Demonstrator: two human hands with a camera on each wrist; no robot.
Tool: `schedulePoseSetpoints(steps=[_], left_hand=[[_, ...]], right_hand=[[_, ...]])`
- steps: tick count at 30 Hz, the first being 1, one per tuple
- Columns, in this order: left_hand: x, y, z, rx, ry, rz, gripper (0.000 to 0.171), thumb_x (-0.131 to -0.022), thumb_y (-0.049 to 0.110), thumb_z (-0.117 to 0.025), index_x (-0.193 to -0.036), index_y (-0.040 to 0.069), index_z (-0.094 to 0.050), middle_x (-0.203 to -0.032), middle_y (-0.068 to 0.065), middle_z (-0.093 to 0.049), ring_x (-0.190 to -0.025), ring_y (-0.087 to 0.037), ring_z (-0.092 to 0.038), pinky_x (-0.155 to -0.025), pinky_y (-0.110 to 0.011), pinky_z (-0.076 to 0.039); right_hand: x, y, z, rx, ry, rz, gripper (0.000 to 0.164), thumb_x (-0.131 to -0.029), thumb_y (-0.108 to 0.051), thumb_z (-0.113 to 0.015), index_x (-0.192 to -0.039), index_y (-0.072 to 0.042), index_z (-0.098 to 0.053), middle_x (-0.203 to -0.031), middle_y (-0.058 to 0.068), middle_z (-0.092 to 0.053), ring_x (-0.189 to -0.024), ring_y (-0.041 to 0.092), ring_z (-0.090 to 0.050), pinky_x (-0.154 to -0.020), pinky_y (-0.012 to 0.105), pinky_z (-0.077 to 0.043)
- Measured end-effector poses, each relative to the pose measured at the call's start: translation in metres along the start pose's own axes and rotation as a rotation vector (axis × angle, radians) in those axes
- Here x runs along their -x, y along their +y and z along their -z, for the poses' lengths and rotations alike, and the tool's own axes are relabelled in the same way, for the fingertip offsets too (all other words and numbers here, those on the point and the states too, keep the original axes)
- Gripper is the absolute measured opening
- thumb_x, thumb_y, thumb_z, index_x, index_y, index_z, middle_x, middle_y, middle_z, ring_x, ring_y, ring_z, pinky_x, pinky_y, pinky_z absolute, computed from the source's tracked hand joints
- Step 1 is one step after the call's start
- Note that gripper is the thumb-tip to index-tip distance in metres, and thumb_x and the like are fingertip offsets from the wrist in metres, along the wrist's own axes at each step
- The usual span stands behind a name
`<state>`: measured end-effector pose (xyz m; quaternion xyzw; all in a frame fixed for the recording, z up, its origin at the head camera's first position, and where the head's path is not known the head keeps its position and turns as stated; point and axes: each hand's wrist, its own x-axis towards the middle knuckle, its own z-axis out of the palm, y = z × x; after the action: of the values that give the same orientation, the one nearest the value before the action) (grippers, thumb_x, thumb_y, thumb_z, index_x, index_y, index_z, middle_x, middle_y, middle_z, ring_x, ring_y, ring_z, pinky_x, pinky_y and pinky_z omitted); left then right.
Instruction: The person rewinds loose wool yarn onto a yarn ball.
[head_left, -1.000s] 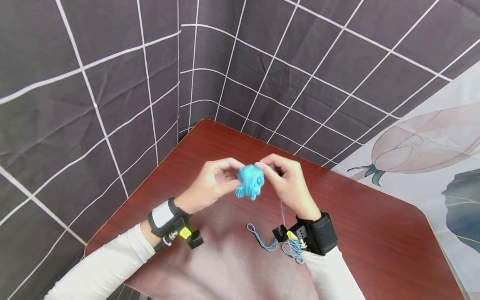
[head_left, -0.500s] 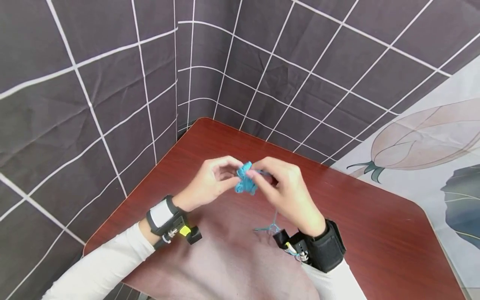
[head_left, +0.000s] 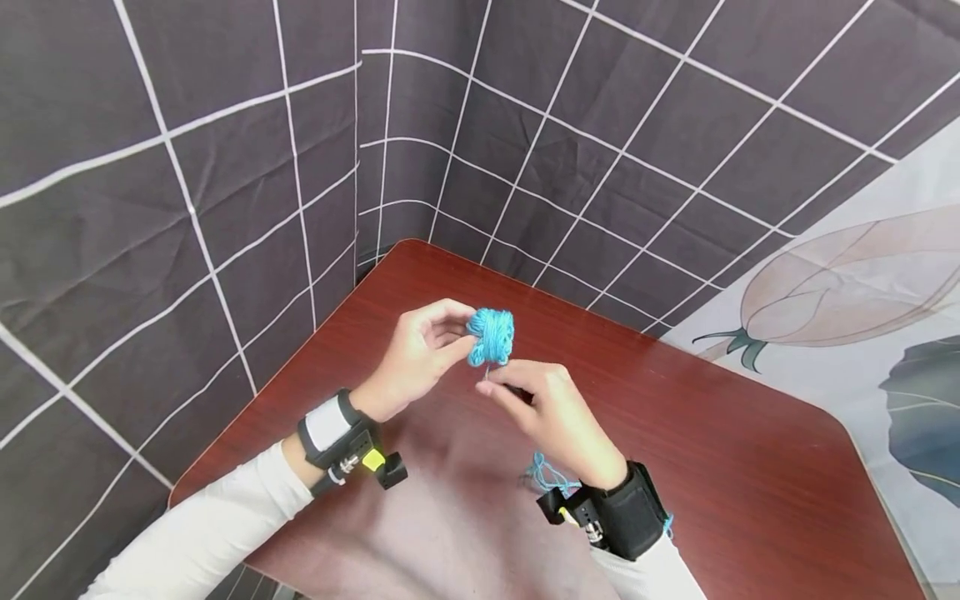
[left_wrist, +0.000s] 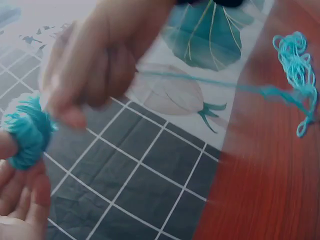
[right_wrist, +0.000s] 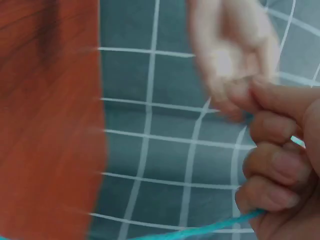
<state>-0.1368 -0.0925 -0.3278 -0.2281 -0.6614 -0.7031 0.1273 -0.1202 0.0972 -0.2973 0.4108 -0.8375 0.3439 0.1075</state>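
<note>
A small turquoise yarn ball (head_left: 495, 332) is held above the table by my left hand (head_left: 418, 354), thumb on the near side and fingers behind. Just below it, my right hand (head_left: 553, 408) pinches a yarn strand (head_left: 487, 372) between thumb and index finger. In the left wrist view the strand (left_wrist: 200, 79) runs from the blurred right hand (left_wrist: 95, 65) to a loose yarn tangle (left_wrist: 295, 60) on the table. The right wrist view shows the strand (right_wrist: 200, 231) leaving under the right hand's curled fingers (right_wrist: 277, 162); the ball is hidden there.
The reddish-brown wooden table (head_left: 720, 467) fills the lower area. Dark grey cloth with white grid lines (head_left: 600, 150) hangs behind and at left; a flower-print cloth (head_left: 840, 300) hangs at right. Loose yarn (head_left: 549, 473) lies partly behind the right wrist's strap and camera.
My right hand has circled the yarn ball, from its upper right across its front to below it. The left hand has stayed nearly in place, turning the ball. The loose yarn has shifted.
</note>
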Motion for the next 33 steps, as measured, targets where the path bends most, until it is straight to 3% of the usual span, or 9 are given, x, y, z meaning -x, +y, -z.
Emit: schedulePoseSetpoints(steps=[6, 11, 14, 17, 20, 24, 26, 29, 33], left_hand=[[0.003, -0.004, 0.000, -0.057, -0.121, 0.000, 0.024, -0.079, -0.001, -0.067, -0.103, -0.002, -0.063, -0.097, -0.014, -0.065, -0.079, -0.017, -0.062, -0.077, -0.037, -0.056], [0.008, -0.003, 0.001, 0.038, -0.333, 0.004, 0.024, -0.081, -0.001, -0.065, -0.105, -0.002, -0.062, -0.098, -0.015, -0.064, -0.082, -0.019, -0.063, -0.079, -0.035, -0.056], [0.007, -0.001, 0.001, 0.119, -0.381, 0.008, 0.025, -0.081, -0.003, -0.064, -0.106, -0.005, -0.061, -0.098, -0.017, -0.062, -0.084, -0.024, -0.062, -0.080, -0.031, -0.055], [0.005, 0.000, 0.002, 0.172, -0.316, 0.001, 0.025, -0.081, -0.007, -0.062, -0.106, -0.008, -0.060, -0.100, -0.019, -0.062, -0.087, -0.027, -0.061, -0.080, -0.028, -0.054], [0.002, 0.002, 0.001, 0.162, -0.160, 0.010, 0.027, -0.082, -0.007, -0.060, -0.109, -0.008, -0.059, -0.103, -0.019, -0.061, -0.091, -0.027, -0.060, -0.082, -0.026, -0.054], [-0.003, 0.001, 0.000, 0.013, 0.049, 0.037, 0.028, -0.082, -0.002, -0.063, -0.110, -0.005, -0.060, -0.102, -0.016, -0.063, -0.090, -0.021, -0.060, -0.083, -0.026, -0.054], [-0.003, 0.000, -0.001, -0.060, 0.067, 0.046, 0.027, -0.081, -0.001, -0.065, -0.107, -0.004, -0.061, -0.100, -0.016, -0.064, -0.086, -0.018, -0.061, -0.082, -0.030, -0.055], [-0.001, -0.002, -0.003, -0.106, -0.042, 0.031, 0.024, -0.080, 0.000, -0.066, -0.103, -0.003, -0.062, -0.097, -0.015, -0.065, -0.081, -0.018, -0.062, -0.079, -0.037, -0.056], [0.004, 0.000, -0.006, -0.007, -0.270, 0.012, 0.024, -0.080, -0.003, -0.065, -0.104, -0.003, -0.062, -0.097, -0.015, -0.064, -0.081, -0.020, -0.063, -0.078, -0.038, -0.056]], right_hand=[[-0.017, -0.013, 0.023, 0.006, 0.087, 0.088, 0.005, -0.083, -0.018, -0.068, -0.082, -0.017, -0.072, -0.068, -0.008, -0.060, -0.055, 0.004, -0.044, -0.048, 0.019, -0.038], [-0.014, 0.012, 0.020, -0.197, 0.193, -0.006, 0.004, -0.080, -0.010, -0.069, -0.079, -0.014, -0.070, -0.066, -0.004, -0.062, -0.052, 0.008, -0.043, -0.046, 0.023, -0.035], [-0.004, 0.026, 0.013, -0.268, 0.228, -0.085, 0.005, -0.082, -0.009, -0.067, -0.078, -0.011, -0.069, -0.062, 0.000, -0.059, -0.050, 0.012, -0.042, -0.045, 0.025, -0.035], [0.002, 0.031, 0.004, -0.273, 0.209, -0.144, 0.011, -0.088, -0.012, -0.060, -0.080, -0.008, -0.066, -0.064, 0.003, -0.055, -0.053, 0.015, -0.043, -0.047, 0.024, -0.036], [0.005, 0.026, -0.001, -0.251, 0.151, -0.191, 0.019, -0.093, -0.018, -0.053, -0.082, -0.010, -0.065, -0.066, 0.002, -0.053, -0.057, 0.015, -0.042, -0.051, 0.025, -0.037], [0.002, 0.004, -0.001, -0.161, 0.030, -0.164, 0.022, -0.095, -0.026, -0.050, -0.081, -0.015, -0.064, -0.068, -0.004, -0.057, -0.059, 0.010, -0.043, -0.055, 0.027, -0.041], [-0.003, -0.007, 0.004, -0.115, 0.007, -0.109, 0.021, -0.094, -0.027, -0.052, -0.081, -0.016, -0.065, -0.070, -0.006, -0.060, -0.060, 0.007, -0.046, -0.056, 0.027, -0.043], [-0.014, -0.017, 0.016, -0.063, 0.072, -0.042, 0.017, -0.091, -0.024, -0.057, -0.079, -0.015, -0.065, -0.065, -0.005, -0.057, -0.057, 0.006, -0.044, -0.050, 0.024, -0.040], [-0.022, -0.018, 0.031, -0.161, 0.188, -0.079, 0.010, -0.084, -0.010, -0.065, -0.075, -0.005, -0.063, -0.056, 0.004, -0.043, -0.051, 0.010, -0.035, -0.046, 0.023, -0.030]])
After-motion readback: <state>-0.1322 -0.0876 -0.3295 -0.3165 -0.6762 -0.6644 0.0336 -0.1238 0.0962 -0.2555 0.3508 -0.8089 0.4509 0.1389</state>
